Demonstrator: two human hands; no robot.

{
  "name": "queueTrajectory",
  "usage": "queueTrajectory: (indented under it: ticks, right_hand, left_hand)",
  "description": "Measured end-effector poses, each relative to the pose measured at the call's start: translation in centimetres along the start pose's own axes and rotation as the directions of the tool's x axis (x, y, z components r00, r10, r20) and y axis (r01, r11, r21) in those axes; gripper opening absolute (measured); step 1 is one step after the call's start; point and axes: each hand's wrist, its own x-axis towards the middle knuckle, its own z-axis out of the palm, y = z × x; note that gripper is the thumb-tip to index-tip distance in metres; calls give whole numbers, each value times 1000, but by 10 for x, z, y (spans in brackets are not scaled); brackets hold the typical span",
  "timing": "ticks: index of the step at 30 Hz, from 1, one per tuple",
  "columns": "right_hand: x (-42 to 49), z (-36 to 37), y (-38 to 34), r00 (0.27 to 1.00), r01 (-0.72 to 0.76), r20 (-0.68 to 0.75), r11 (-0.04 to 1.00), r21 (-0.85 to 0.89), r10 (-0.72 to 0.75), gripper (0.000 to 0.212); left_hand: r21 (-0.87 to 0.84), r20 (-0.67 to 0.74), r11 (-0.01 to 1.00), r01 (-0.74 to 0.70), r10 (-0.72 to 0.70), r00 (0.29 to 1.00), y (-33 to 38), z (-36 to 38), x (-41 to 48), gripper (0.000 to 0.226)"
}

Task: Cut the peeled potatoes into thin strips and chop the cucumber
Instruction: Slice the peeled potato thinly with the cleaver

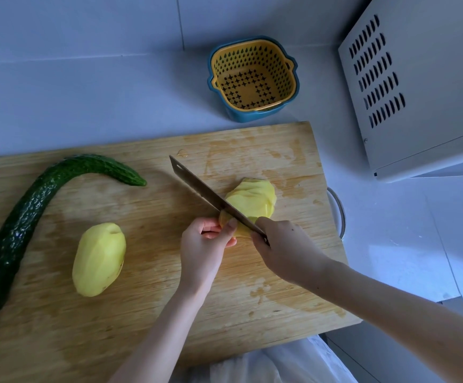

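centrally, on the cutting board (141,313), the left hand (205,244) is curling its fingers around the uncut end of a sliced potato (252,201), while the right hand (285,250) is gripping a cleaver (211,196) angled across it. a whole potato (99,259) and cucumber (25,225) are lying toward the board's left edge.

A wooden cutting board (152,313) is laid on the pale countertop (86,100). A cucumber (31,217) is borne at its nine o'clock end, with a peeled potato (99,259) beside it. A yellow strainer (277,78) is set at twelve o'clock and a white appliance (424,87) at two.
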Motion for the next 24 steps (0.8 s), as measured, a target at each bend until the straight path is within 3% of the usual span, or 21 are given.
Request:
queueTrajectory:
  ticks: [5, 10, 17, 20, 24]
  right_hand:
    - [6, -2, 4, 999, 21, 30, 997, 70, -23, 45]
    - [8, -8, 6, 997, 17, 71, 991, 134, -27, 28]
    - [-25, -33, -5, 996, 31, -84, 980, 196, -14, 36]
    - [-43, -48, -7, 997, 9, -74, 983, 184, 4, 40]
    - [-54, -51, -9, 999, -23, -29, 994, 106, 26, 39]
  left_hand:
    - [5, -1, 1000, -1, 1, 1000, 0, 0, 2, 26]
    - [28, 3, 1000, -13, 13, 1000, 0, 0, 0, 24]
    - [31, 0, 999, -6, 6, 1000, 1, 0, 0, 30]
    - [11, 1, 1000, -15, 15, 1000, 0, 0, -2, 41]
    - [0, -7, 1000, -22, 22, 1000, -3, 0, -2, 40]
